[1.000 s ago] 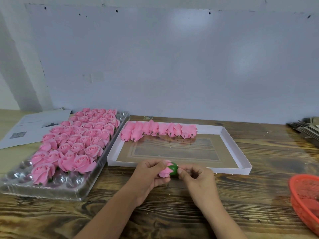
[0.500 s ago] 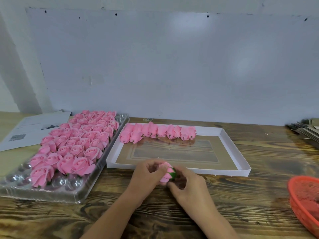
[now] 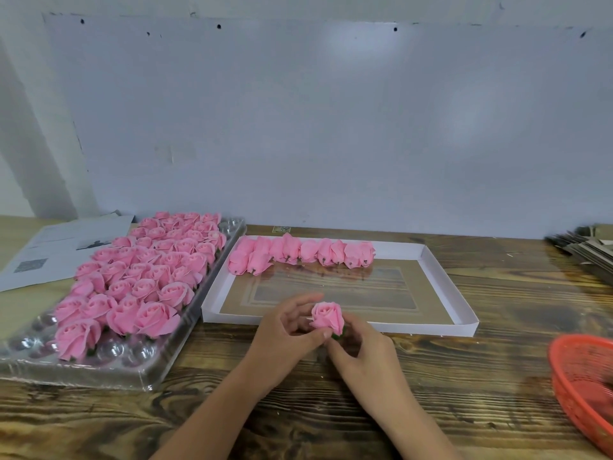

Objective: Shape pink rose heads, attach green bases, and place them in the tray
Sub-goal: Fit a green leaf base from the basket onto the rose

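Observation:
A pink rose head (image 3: 327, 316) with a green base (image 3: 338, 335) under it stands upright between my hands, just in front of the white box. My right hand (image 3: 361, 351) pinches it at the base from below. My left hand (image 3: 285, 330) touches its lower petals with thumb and fingertips. A clear plastic tray (image 3: 146, 376) at the left is nearly filled with opened pink roses (image 3: 142, 273). The shallow white box (image 3: 447, 287) behind my hands holds a row of closed pink rose buds (image 3: 298, 252) along its far side.
A red mesh basket (image 3: 580, 380) sits at the right edge of the wooden table. Printed paper sheets (image 3: 56, 250) lie at the far left. A stack of flat cardboard pieces (image 3: 583, 250) lies at the far right. A white wall panel stands behind the table.
The rose lay sideways between my hands with the green base toward the right. It now stands upright with petals up, and my right hand has moved under it.

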`<state>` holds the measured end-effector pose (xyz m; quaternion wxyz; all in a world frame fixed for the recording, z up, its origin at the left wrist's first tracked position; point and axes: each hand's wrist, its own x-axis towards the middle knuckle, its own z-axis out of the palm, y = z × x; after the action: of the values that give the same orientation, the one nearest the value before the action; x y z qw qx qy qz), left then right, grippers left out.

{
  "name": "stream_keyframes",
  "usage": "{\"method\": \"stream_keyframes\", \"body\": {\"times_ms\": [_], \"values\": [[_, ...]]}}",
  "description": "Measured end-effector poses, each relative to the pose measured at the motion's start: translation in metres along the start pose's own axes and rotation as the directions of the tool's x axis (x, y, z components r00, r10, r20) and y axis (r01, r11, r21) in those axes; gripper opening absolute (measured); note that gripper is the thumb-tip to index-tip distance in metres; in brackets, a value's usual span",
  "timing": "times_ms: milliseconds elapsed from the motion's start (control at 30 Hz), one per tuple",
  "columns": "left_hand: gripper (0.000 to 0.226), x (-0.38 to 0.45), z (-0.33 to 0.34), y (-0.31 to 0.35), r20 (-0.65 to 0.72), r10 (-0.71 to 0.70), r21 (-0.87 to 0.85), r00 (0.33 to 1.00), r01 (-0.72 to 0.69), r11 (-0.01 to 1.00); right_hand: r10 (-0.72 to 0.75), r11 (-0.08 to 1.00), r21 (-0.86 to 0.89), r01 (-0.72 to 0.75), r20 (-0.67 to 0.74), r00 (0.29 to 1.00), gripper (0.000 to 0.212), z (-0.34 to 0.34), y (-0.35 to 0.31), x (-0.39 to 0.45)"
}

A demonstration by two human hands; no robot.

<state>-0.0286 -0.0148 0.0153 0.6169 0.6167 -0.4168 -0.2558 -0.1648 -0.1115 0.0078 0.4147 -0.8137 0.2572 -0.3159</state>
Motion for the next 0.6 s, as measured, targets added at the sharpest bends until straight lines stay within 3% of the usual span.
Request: {"method": "stream_keyframes", "body": {"times_ms": [200, 367, 600], "values": [[0.047, 0.000, 0.002, 0.000, -0.014, 0.046, 0.084, 0.999, -0.045, 0.995, -0.002, 1.000, 0.020, 0.002, 0.012, 1.000, 0.026, 0.000, -0.001, 0.000], [0.039, 0.000, 0.004, 0.005, -0.141, 0.141, 0.039, 0.980, -0.137, 0.990, -0.027, 0.998, 0.054, 0.023, 0.072, 0.997, 0.034, 0.008, -0.003, -0.003], [0.021, -0.002, 0.007, 0.005, -0.015, 0.116, 0.023, 0.993, -0.115, 0.993, -0.089, 0.995, 0.053, 0.083, 0.125, 0.988, 0.031, 0.014, -0.007, -0.009]]}}
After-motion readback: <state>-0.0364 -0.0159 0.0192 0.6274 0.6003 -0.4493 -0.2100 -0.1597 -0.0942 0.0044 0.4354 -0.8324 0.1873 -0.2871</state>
